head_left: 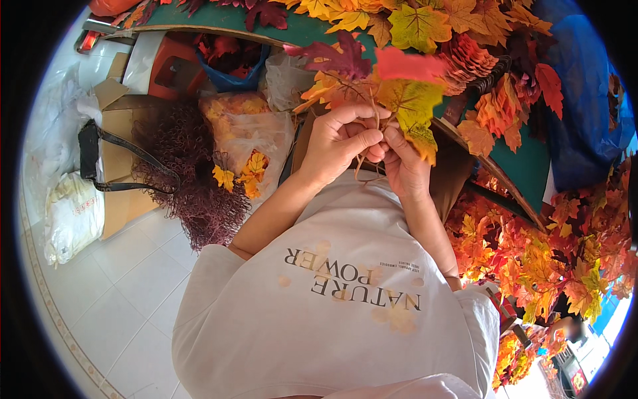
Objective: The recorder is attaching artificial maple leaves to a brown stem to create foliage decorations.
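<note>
Both my hands meet just in front of my chest, below the table edge. My left hand [339,139] pinches a thin brown stem of artificial maple leaves between thumb and fingers. Close against it, my right hand [407,165] is closed on the same stem, beneath a yellow-green leaf [410,106]. A dark red leaf [345,60] and a blurred red leaf [409,65] spread above the fingers, with orange leaves beside them. Loose ends of the brown stem [360,166] hang under my hands. The exact spot where the fingertips press is partly hidden.
A green-topped table [302,36] bears loose leaves and stacked red-orange leaves [468,63]. Leaf garlands [545,253] hang at right. On the left are a cardboard box [123,156], dark purple twigs [206,199], a plastic bag of orange leaves [236,116] and a red stool [176,66].
</note>
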`<state>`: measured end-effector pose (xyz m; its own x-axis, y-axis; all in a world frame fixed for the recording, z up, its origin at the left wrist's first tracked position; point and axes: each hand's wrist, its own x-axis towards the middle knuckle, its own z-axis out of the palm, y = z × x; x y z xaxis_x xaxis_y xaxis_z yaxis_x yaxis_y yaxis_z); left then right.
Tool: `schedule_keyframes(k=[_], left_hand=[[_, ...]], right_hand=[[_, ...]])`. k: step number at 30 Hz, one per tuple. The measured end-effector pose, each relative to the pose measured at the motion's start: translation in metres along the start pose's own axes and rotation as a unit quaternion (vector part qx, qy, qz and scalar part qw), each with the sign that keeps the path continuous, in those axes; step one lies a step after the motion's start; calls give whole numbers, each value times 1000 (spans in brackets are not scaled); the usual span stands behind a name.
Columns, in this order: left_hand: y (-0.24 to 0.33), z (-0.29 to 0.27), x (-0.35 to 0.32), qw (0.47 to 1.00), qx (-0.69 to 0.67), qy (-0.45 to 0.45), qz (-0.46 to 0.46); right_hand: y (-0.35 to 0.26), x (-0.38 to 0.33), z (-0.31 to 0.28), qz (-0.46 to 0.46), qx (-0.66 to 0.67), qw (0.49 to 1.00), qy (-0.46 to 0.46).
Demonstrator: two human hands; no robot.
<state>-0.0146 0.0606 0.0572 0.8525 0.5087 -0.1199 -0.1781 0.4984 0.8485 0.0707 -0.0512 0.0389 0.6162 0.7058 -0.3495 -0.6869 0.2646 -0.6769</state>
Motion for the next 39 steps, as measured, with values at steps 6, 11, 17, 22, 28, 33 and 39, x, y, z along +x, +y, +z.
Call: schedule_keyframes(k=[6, 11, 17, 22, 28, 33, 39], left_hand=[[3, -12, 1, 998, 48, -30, -32], [1, -15, 1, 998, 14, -39, -40], [-7, -24, -1, 993, -101, 8, -68], [-20, -34, 0, 993, -72, 77, -46], [-9, -44, -2, 955, -180, 201, 125], [1, -38, 1, 939, -199, 222, 171], [-32, -14, -27, 978, -197, 71, 11]], right_hand=[[-6, 2, -7, 15, -55, 994, -95], [-4, 4, -9, 39, -77, 990, -108], [1, 12, -15, 72, -114, 983, -126], [10, 21, -18, -115, -353, 915, -160], [20, 0, -6, -37, -420, 881, -215], [-2, -8, 5, -244, -586, 749, -188], [-7, -9, 5, -189, -386, 891, -143]])
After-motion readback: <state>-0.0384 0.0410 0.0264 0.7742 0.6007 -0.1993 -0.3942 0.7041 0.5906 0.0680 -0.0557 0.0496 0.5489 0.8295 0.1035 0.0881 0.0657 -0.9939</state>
